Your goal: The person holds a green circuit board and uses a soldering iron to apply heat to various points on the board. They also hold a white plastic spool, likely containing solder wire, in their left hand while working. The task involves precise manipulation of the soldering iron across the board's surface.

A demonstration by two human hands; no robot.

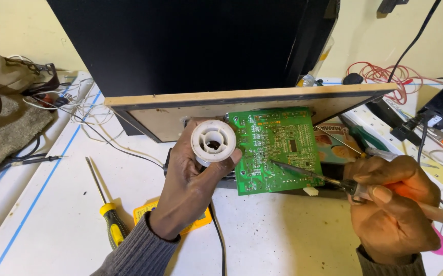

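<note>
Both hands sit low in frame, grey sleeves at the wrists. Right hand is curled tight around the orange handle of a soldering iron, pen-style, thumb and forefinger pinched near the front of the grip; that hold likely gives fine control of the tip. Its dark shaft runs up-left and the tip rests on the green circuit board, about mid-board, solder side up.

Left hand is wrapped around a white spool, fingers closed on the barrel, open hub facing the camera. Looks like a solder reel; no wire visibly fed out, too thin to tell. Held just left of the board, overlapping its edge, so feed distance to the joint is short.

Board lies flat on a dark base, propped against the lower edge of a wood-framed panel with a black cabinet behind; that keeps it near and facing up.

Further out on the white bench: 1 yellow-handled screwdriver left of the left wrist, a yellow meter partly under that forearm, 1 thin probe far left, red wire coil top right, white power strip right, within reach.
</note>
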